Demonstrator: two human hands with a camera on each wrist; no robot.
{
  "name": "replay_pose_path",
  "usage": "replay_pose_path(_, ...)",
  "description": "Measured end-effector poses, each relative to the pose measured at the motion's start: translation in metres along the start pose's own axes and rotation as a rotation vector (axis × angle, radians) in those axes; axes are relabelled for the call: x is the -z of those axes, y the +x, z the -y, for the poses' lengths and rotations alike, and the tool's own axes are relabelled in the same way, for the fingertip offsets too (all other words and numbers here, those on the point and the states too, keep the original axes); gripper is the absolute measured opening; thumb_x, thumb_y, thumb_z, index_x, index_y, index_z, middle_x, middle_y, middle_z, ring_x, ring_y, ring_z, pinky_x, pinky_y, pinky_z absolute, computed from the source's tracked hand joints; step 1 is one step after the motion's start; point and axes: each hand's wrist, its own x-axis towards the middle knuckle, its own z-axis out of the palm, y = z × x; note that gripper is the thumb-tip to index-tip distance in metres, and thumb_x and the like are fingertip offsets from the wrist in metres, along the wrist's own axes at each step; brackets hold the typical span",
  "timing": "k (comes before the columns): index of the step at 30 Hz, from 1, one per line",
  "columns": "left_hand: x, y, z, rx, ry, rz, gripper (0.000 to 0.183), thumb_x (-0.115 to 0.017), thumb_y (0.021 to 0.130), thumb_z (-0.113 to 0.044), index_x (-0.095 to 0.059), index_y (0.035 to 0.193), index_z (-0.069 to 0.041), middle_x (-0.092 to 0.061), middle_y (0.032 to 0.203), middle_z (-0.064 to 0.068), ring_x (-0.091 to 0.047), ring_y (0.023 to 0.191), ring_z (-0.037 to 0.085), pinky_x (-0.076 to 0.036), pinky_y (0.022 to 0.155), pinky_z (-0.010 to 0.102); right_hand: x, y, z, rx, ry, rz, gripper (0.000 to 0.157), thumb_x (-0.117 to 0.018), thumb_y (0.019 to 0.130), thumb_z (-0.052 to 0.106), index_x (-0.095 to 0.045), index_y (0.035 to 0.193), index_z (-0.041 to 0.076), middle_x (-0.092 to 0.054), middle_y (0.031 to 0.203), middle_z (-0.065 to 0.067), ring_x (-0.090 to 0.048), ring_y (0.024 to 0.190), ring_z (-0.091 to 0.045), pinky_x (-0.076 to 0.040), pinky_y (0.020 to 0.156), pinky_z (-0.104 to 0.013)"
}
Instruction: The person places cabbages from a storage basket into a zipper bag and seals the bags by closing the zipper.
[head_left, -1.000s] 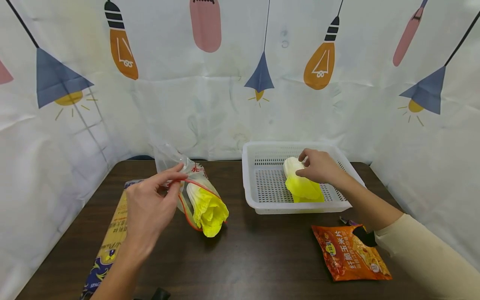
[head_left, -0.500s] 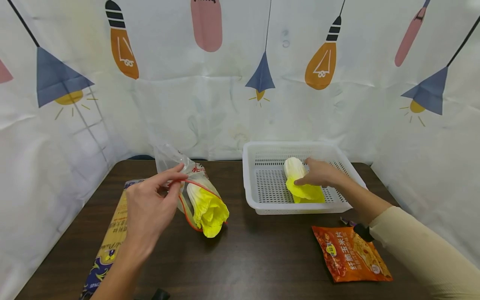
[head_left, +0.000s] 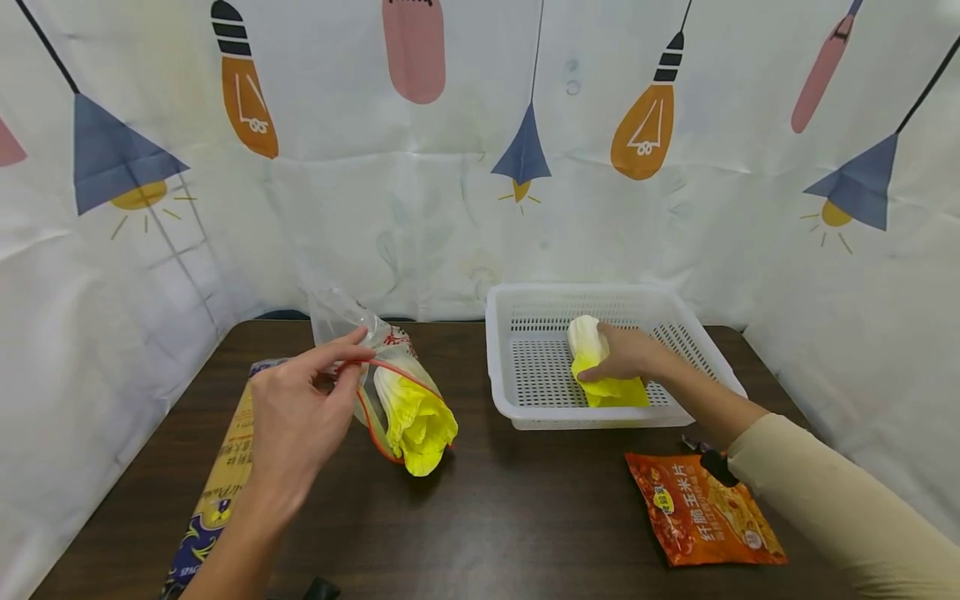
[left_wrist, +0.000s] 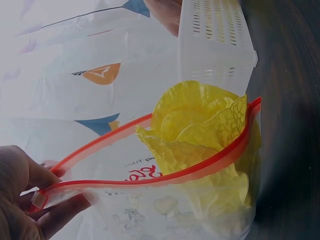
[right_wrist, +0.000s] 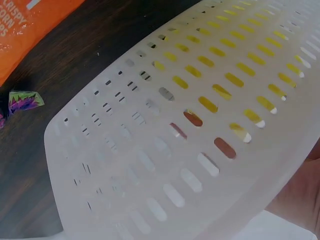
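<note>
My left hand (head_left: 303, 417) pinches the red zip edge of a clear zip bag (left_wrist: 135, 215), whose mouth gapes toward me. Inside the bag lies a napa cabbage (head_left: 416, 425), its yellow leafy end poking out of the opening. Over on the right, my right hand (head_left: 633, 354) reaches into a white plastic basket (head_left: 502, 400) and grips a second napa cabbage (head_left: 585, 337) by its side. The thumb lies across the yellow leaves; the other fingers are mostly hidden. In the right wrist view the basket wall (right_wrist: 150, 165) blocks most of the hand, with yellow showing through its slots.
An orange corn chips packet (head_left: 705, 512) lies in front of the basket, with a small purple wrapper (right_wrist: 25, 101) near it. A long yellow and blue spaghetti packet (head_left: 225, 467) runs along the table's left side. Printed curtains (head_left: 450, 225) enclose the dark table (head_left: 487, 525).
My right hand has come down onto the cabbage in the basket, its fingers and thumb closing around it. The left hand and bag have stayed in place.
</note>
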Motion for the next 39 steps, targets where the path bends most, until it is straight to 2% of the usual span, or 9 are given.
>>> replay_pose_path(2, 0.0001, 0.0002, 0.0001, -0.001, -0.001, 0.002, 0.022, -0.067, 0.096, -0.005, -0.085, 0.103, -0.017, -0.077, 0.124, -0.006, -0.059, 0.058, 0.015, -0.034, 0.041, 0.018, -0.0016, 0.0012, 0.0002, -0.001, -0.005, -0.006, 0.116, -0.082, 0.085, 0.049, -0.014, 0.165, 0.0, -0.036, 0.158, -0.037, -0.056, 0.127, -0.05, -0.064, 0.072, -0.045)
replay_pose_path(9, 0.0002, 0.0, 0.0003, -0.001, -0.006, 0.006, 0.022, -0.068, 0.096, -0.005, -0.085, 0.103, -0.017, -0.076, 0.124, -0.005, -0.058, 0.058, 0.013, -0.034, 0.041, 0.019, -0.0026, 0.0046, 0.0037, -0.048, -0.039, 0.007, 0.116, -0.084, 0.084, 0.043, -0.011, 0.167, 0.006, -0.041, 0.151, -0.038, -0.059, 0.119, -0.047, -0.063, 0.059, -0.04)
replay_pose_path(15, 0.0002, 0.0, 0.0005, -0.006, -0.008, 0.007, 0.022, -0.068, 0.096, -0.005, -0.085, 0.103, -0.017, -0.076, 0.125, -0.005, -0.055, 0.056, 0.011, -0.034, 0.042, 0.018, -0.0022, 0.0038, 0.0033, -0.053, -0.042, -0.005, 0.115, -0.085, 0.083, 0.035, -0.013, 0.168, 0.01, -0.04, 0.153, -0.037, -0.058, 0.115, -0.043, -0.061, 0.057, -0.037)
replay_pose_path(24, 0.0006, 0.0001, 0.0007, -0.005, -0.008, 0.006, 0.022, -0.068, 0.095, -0.004, -0.085, 0.103, -0.016, -0.076, 0.125, -0.005, -0.056, 0.057, 0.011, -0.035, 0.043, 0.018, -0.003, 0.0071, 0.0026, -0.03, -0.079, -0.064, 0.107, -0.087, 0.078, 0.027, -0.026, 0.166, 0.011, -0.042, 0.158, -0.032, -0.054, 0.11, -0.037, -0.055, 0.082, -0.038)
replay_pose_path(36, 0.0014, 0.0, 0.0008, 0.006, -0.005, 0.007, 0.022, -0.068, 0.095, -0.005, -0.085, 0.102, -0.017, -0.076, 0.125, -0.006, -0.057, 0.059, 0.013, -0.036, 0.044, 0.017, -0.0005, 0.0059, -0.0007, -0.012, -0.034, -0.085, 0.1, -0.082, 0.078, 0.022, -0.032, 0.164, 0.011, -0.045, 0.156, -0.032, -0.053, 0.11, -0.039, -0.053, 0.087, -0.044)
replay_pose_path(39, 0.0011, 0.0003, 0.0007, 0.0, -0.007, 0.004, 0.022, -0.068, 0.095, -0.005, -0.085, 0.102, -0.017, -0.076, 0.125, -0.005, -0.057, 0.057, 0.013, -0.036, 0.044, 0.017, 0.0008, 0.0055, -0.0029, -0.001, -0.023, -0.089, 0.099, -0.081, 0.077, 0.022, -0.033, 0.163, 0.01, -0.048, 0.153, -0.031, -0.054, 0.107, -0.037, -0.052, 0.083, -0.041)
